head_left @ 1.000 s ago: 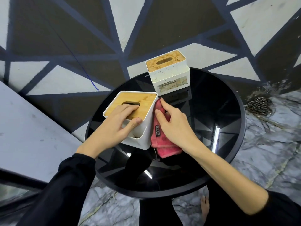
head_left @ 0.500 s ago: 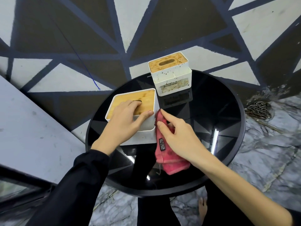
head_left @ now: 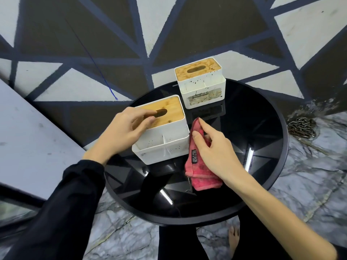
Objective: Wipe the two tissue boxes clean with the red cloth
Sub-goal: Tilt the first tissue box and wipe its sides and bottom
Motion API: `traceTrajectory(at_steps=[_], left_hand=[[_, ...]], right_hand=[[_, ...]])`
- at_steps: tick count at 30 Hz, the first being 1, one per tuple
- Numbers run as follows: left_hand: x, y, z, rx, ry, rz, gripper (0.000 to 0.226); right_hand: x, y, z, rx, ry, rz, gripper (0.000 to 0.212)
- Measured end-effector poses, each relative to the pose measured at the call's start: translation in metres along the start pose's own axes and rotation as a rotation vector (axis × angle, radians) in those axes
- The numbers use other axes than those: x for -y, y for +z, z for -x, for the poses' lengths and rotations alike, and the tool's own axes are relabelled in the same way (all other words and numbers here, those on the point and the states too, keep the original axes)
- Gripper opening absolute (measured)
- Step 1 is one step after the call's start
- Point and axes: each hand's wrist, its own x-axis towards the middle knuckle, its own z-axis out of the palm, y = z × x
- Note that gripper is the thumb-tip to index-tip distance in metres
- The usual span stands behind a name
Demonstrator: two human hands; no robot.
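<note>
Two hands work: left hand grips the near tissue box, right hand pinches the red cloth.

Two tissue boxes stand on one round worktop: a near box and a far box. One red cloth, one chain, two hands: left hand, right hand.

- I see a wall painted in brown and pale triangles with dark blue lines.
- The round glossy black bench mirrors strip lights.
- Grey marbled floor; a metal chain lies by the wall.
</note>
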Motion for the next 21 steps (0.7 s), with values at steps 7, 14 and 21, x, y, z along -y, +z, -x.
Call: traceTrajectory(at_steps=[7,14,21], left_hand=[[0.011,0.018,0.013,-0.051,0.006,0.148,0.03],[0.013,0.023,0.014,-0.07,-0.043,0.23,0.032],[0.003,0.033,0.015,-0.153,-0.069,0.184,0.032]], right_hand=[[0.0,0.02,0.017,-0.113,0.011,-0.002,0.059],[0.011,0.048,0.048,-0.135,0.066,-0.047,0.062],[0.004,0.032,0.018,-0.162,0.047,-0.032,0.058]])
